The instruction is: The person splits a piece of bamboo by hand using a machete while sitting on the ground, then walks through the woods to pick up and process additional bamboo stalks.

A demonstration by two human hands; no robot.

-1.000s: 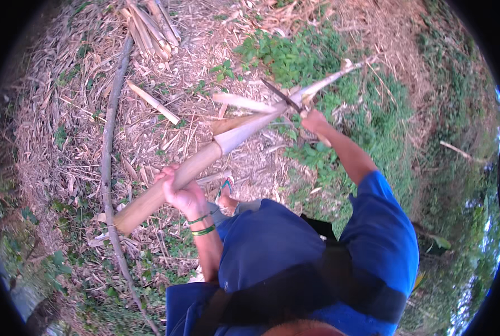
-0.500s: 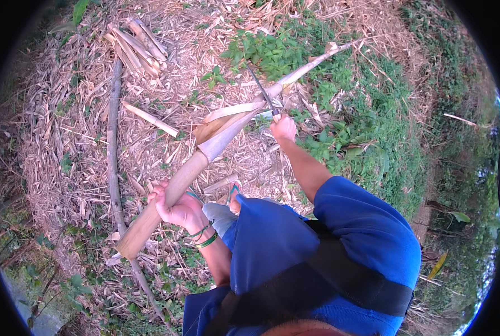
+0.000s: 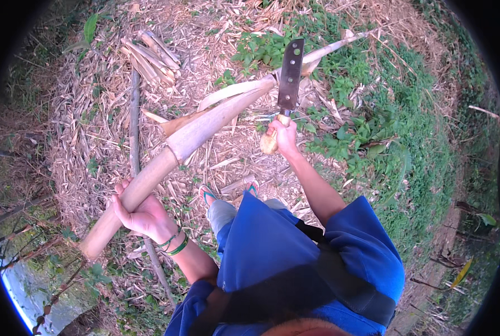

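A long, pale bamboo culm (image 3: 146,179) slants from the lower left to the upper right, its papery sheaths partly peeled away near the middle. My left hand (image 3: 143,215) is wrapped round it close to its thick, cut lower end. In my right hand (image 3: 283,134) is a machete (image 3: 290,75), gripped by its light wooden handle. The broad dark blade has several round holes or studs and points upward, overlapping the culm in the view. Whether the blade touches the culm I cannot tell. A loose sheath (image 3: 227,94) sticks out along the culm's upper side.
A bundle of split, cut pieces (image 3: 152,59) lies at the far left. One end of a grey pole (image 3: 134,123) reaches it, and the pole runs back under the culm. Dry leaf litter covers the ground; green plants (image 3: 367,134) grow at the right. My sandalled feet (image 3: 208,196) stand close by.
The machete has turned so its flat side shows, where before it was seen edge-on along the culm. My left hand and the culm's thick end have shifted left and slightly down.
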